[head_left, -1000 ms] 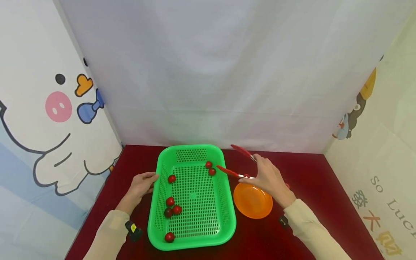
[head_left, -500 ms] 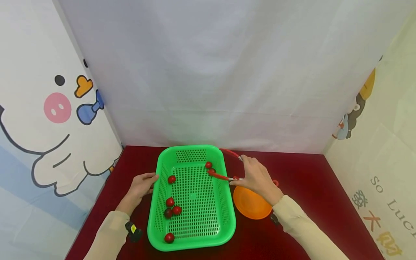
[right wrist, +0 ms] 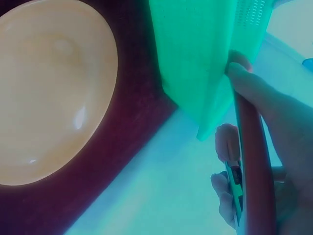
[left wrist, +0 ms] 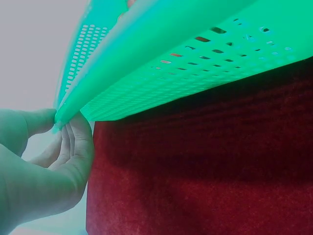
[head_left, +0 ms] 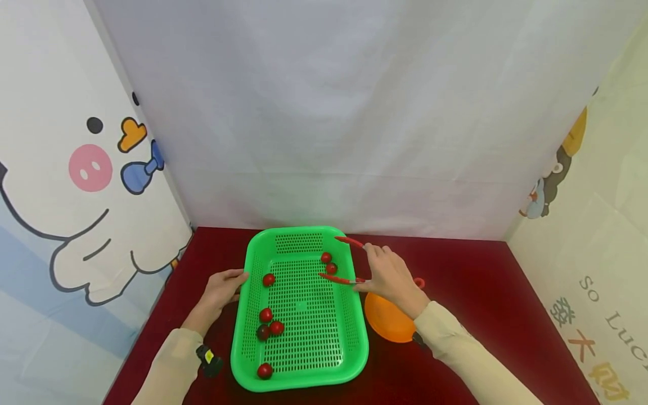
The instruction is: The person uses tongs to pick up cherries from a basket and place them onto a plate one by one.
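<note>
Beside green basket point(head_left: 304, 315), splayed right grip point(head_left: 390, 277) holds tongs point(head_left: 338, 279).

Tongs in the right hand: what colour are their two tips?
Both tips of the tongs are red, seen best in the head view.

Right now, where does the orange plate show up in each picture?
Head: orange plate right of centre, low, partly covered by the right hand.
Left wrist: not in it.
Right wrist: left side, cut off by the edge, looking pale.
Shared landmark: green basket, visible in all three.
</note>
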The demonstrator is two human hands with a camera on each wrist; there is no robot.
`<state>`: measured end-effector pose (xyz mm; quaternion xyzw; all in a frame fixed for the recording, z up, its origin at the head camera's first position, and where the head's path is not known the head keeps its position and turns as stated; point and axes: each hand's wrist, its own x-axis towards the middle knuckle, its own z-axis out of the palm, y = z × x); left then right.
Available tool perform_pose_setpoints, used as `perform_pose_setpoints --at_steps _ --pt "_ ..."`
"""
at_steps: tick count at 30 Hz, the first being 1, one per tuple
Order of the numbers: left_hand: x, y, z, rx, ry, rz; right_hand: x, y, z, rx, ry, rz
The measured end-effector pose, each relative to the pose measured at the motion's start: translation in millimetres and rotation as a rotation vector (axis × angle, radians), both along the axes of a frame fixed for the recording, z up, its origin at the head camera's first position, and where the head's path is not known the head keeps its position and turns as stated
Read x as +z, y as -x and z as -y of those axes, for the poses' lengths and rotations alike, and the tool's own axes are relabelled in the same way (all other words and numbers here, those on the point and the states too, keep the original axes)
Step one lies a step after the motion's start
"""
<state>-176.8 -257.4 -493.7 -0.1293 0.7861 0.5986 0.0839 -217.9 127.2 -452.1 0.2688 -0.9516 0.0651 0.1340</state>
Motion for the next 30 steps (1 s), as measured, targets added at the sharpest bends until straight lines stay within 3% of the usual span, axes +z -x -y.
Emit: perform_pose_setpoints --at_steps 14,30 --pt "0.2 -0.1 -0.3 0.005 0.023 0.001 1.6 -2.3 23 0.047 -0.168 -0.116" --pt "-0.6 0.2 0.0 0.005 0.017 -0.005 5.4 -4.8 53 -0.027 -0.459 -0.078"
